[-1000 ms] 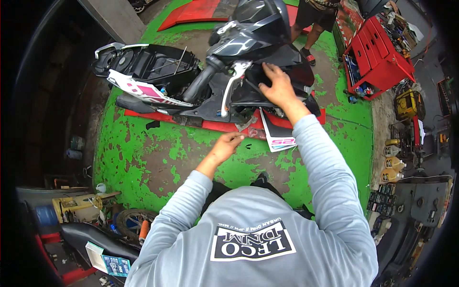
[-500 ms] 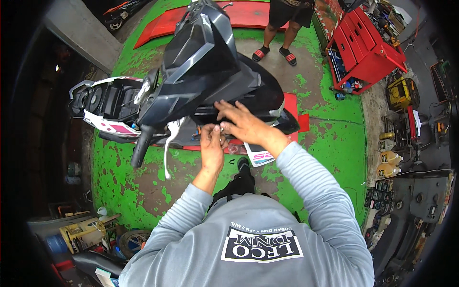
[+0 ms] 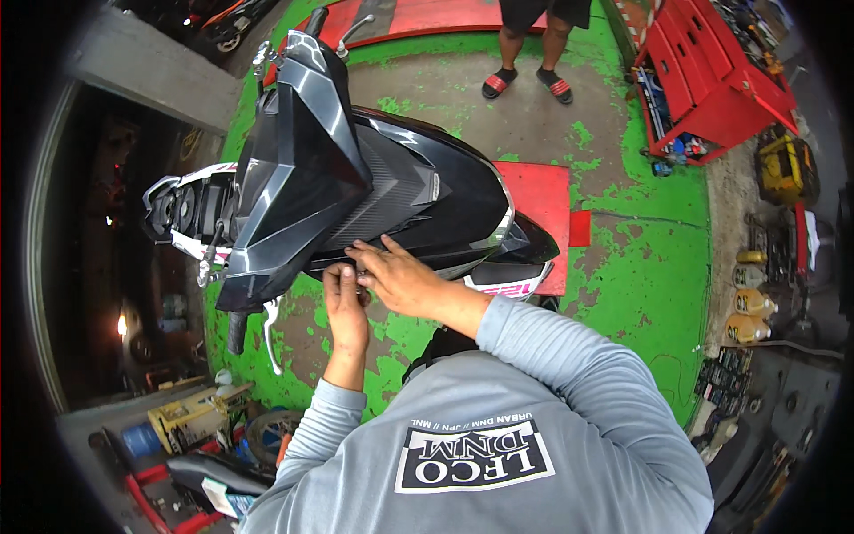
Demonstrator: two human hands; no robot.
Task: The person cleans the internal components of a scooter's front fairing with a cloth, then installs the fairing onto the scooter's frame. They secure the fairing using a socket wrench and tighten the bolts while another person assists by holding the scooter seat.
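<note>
A black scooter (image 3: 418,191) stands before me, its handlebars to the left and its front wheel end to the right. Both my hands meet at the near lower edge of its glossy front fairing (image 3: 458,236). My left hand (image 3: 345,311) is closed, thumb and fingertips pinched together against the edge. My right hand (image 3: 402,280) bends in from the right, its thumb by the left fingertips and other fingers reaching onto the dark panel. Something small and dark seems to be between the two hands, too hidden to name. A silver brake lever (image 3: 271,338) sticks out left of my left hand.
A red platform (image 3: 543,187) lies under the scooter's front. Beyond it stands a person in red-striped slides (image 3: 556,86). At the right are a red tool cart (image 3: 703,71) and yellow jugs (image 3: 747,327); a wheel (image 3: 267,433) lies at lower left.
The view has shifted, and the front of the scooter appears swung round, showing more of its fairing. My hands stay together at its edge, now further left and lower in the picture.
</note>
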